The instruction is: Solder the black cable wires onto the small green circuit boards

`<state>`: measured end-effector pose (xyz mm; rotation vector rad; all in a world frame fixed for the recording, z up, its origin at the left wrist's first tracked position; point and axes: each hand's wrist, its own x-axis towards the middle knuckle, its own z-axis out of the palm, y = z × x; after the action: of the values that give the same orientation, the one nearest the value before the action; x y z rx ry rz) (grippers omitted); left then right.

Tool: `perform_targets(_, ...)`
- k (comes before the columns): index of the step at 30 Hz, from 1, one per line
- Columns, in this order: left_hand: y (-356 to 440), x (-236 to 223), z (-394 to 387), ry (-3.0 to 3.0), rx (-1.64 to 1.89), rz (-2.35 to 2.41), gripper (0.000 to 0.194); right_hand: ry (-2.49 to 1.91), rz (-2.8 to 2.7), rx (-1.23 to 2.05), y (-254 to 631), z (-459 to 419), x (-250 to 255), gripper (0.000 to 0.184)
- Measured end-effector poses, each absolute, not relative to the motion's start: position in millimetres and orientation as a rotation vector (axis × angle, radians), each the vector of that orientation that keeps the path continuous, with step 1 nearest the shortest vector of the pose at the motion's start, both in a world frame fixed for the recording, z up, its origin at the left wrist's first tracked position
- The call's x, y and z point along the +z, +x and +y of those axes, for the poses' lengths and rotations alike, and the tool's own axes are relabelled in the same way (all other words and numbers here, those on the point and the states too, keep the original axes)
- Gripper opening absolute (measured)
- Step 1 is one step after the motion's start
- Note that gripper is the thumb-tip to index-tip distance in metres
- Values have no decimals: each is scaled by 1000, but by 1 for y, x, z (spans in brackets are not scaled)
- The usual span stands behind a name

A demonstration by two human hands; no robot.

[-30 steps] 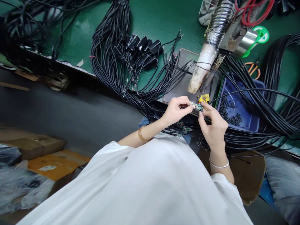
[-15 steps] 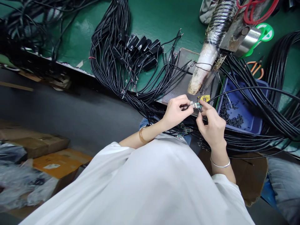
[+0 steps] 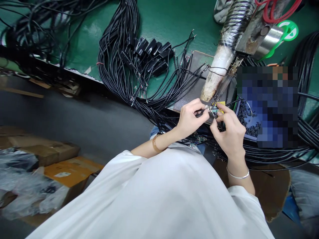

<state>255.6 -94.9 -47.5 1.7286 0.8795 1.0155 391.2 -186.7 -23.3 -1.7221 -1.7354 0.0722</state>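
A small green circuit board [image 3: 214, 110] lies between my two hands, under the metal tip [image 3: 219, 94] of a bench-mounted tool, perhaps a soldering iron. My left hand [image 3: 193, 118] pinches a thin black cable [image 3: 199, 113] whose end meets the left side of the board. My right hand [image 3: 229, 127] has its fingers bent around the board's right side, index fingertip at its upper edge and thumb below. Its exact grip is partly hidden. Beneath the board is a grey plate [image 3: 185, 99] with a yellow piece [image 3: 221, 106]. More small boards [image 3: 199, 138] hang below my wrists.
A white fume pipe [image 3: 214, 78] slants down just beyond my hands. A solder wire spool [image 3: 270, 38] is at upper right. The blue bin [image 3: 251, 134] of small black pieces is partly pixelated. Cable bundles [image 3: 109, 59] and black housings [image 3: 151, 46] cover the green bench [image 3: 174, 20].
The whole view has shifted slightly, so the scene sits farther right. Both hands stay at the board beneath the tip, with small finger movements. A pixelated patch now covers much of the bin.
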Motion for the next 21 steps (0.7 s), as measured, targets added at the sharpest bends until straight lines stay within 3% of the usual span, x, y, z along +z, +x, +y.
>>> perform_targets(21, 252, -46, -94, 1673, 940, 866, 15, -1728, -1811, 36, 390, -187, -16, 15)
